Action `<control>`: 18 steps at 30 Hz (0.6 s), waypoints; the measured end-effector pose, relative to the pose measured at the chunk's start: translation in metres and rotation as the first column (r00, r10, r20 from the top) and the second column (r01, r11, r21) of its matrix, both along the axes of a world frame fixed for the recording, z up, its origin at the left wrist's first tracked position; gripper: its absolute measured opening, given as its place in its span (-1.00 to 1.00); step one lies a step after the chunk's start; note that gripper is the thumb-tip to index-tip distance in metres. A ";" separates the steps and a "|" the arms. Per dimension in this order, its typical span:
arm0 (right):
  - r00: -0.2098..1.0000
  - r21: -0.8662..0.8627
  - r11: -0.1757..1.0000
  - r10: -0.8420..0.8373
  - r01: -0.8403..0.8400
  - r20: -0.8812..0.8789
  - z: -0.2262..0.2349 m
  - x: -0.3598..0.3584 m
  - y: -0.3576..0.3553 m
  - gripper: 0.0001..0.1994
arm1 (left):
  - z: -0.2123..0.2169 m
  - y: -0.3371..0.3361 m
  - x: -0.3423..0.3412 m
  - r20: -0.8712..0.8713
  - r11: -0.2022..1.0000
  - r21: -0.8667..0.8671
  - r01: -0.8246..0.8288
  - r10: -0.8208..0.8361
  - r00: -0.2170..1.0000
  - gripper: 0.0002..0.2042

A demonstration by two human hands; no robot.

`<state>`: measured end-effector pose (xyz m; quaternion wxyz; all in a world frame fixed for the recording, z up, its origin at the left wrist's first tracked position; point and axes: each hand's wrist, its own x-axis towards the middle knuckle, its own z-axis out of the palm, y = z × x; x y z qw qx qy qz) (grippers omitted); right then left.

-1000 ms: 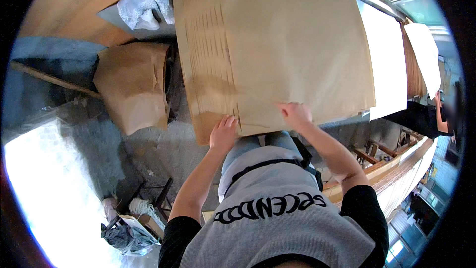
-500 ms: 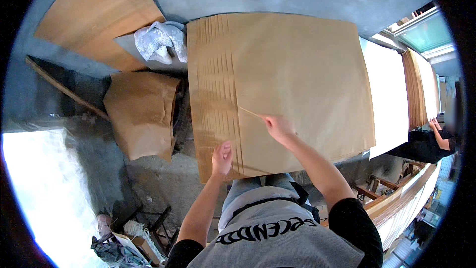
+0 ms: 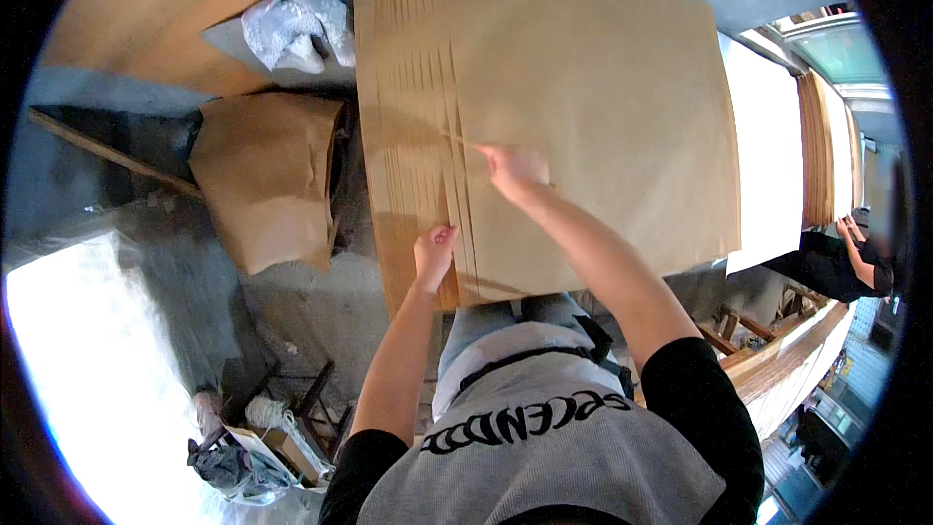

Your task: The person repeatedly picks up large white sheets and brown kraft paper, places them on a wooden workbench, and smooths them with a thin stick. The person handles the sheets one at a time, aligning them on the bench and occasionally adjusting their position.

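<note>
Head view: one fanned stack of tan paper sheets; left hand pinches its near edge, right hand fingers curled on top; one crumpled brown bag left of it.

the person's left hand sits low and near the body, fingers curled under, forearm rising straight from the lower edge. the right hand reaches further forward, arm stretched out on a diagonal, fingers bunched and pointing left, wrist slightly bent.
</note>
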<state>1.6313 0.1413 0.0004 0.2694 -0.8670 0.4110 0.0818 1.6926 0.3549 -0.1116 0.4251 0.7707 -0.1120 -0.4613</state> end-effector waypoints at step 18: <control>0.837 0.367 0.863 -0.462 0.348 0.293 -0.016 -0.177 0.004 -0.79 | 0.009 0.006 0.012 -0.373 0.997 -0.077 -0.021 -0.009 0.928 -0.64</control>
